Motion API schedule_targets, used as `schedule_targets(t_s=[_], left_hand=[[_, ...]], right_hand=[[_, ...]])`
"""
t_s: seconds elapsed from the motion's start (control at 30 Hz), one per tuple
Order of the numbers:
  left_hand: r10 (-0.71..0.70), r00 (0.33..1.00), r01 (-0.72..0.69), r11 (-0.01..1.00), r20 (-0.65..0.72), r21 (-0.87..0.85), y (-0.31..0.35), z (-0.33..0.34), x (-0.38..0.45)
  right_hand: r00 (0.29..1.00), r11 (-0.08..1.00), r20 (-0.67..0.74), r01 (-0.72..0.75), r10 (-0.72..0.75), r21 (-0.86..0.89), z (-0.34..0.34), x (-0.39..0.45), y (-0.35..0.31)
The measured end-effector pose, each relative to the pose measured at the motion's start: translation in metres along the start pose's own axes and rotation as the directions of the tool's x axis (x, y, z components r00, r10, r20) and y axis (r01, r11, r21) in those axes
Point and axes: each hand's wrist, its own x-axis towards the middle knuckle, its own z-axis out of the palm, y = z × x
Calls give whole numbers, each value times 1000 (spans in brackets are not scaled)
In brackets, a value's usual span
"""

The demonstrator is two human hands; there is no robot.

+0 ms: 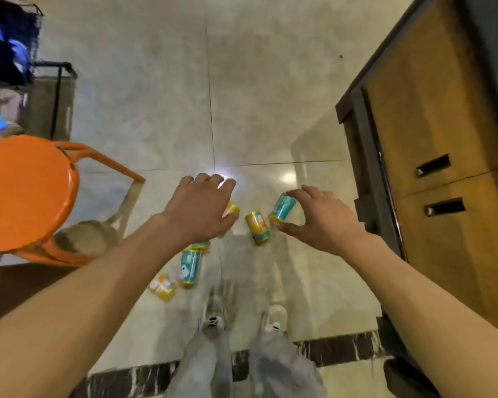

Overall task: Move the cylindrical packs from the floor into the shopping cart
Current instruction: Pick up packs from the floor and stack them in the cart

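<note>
Several small cylindrical packs lie on the pale tiled floor ahead of my shoes. They include a teal pack (283, 207), a yellow pack (258, 226), another yellow pack (232, 208) half hidden by my fingers, a teal pack (190, 267) and a blurred yellow pack (162, 287). My left hand (202, 208) hovers well above them, palm down and fingers spread. My right hand (322, 219) is also above the floor, and its thumb and forefinger frame the far teal pack without holding it. A dark wire-framed cart (55, 70) with blue items stands at the far left.
An orange round stool (26, 191) stands close on the left. A wooden cabinet with two slot handles (431, 165) lines the right side. A dark marble strip (342, 349) crosses the floor behind my feet. My shoes (213, 320) stand just behind the packs.
</note>
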Motion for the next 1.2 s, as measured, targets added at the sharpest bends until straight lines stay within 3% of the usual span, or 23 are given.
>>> schedule_targets(t_s=[0.33, 0.6, 0.73, 0.87, 1.2], left_hand=[[-26, 991, 36, 997, 133, -70, 16, 240, 138], [-8, 999, 8, 1000, 41, 5, 2, 373, 224], [-9, 1000, 9, 999, -15, 53, -6, 410, 258], [45, 992, -40, 998, -115, 52, -13, 431, 280], [82, 989, -73, 995, -126, 72, -20, 437, 280]], right_hand=[[1000, 1000, 7, 7, -7, 21, 190, 163, 87], [999, 994, -17, 41, -43, -103, 312, 257, 134], [998, 992, -49, 38, -45, -122, 347, 297, 146], [992, 963, -39, 109, -122, -247, 355, 328, 159], [948, 722, 247, 314, -201, -617, 365, 346, 167]])
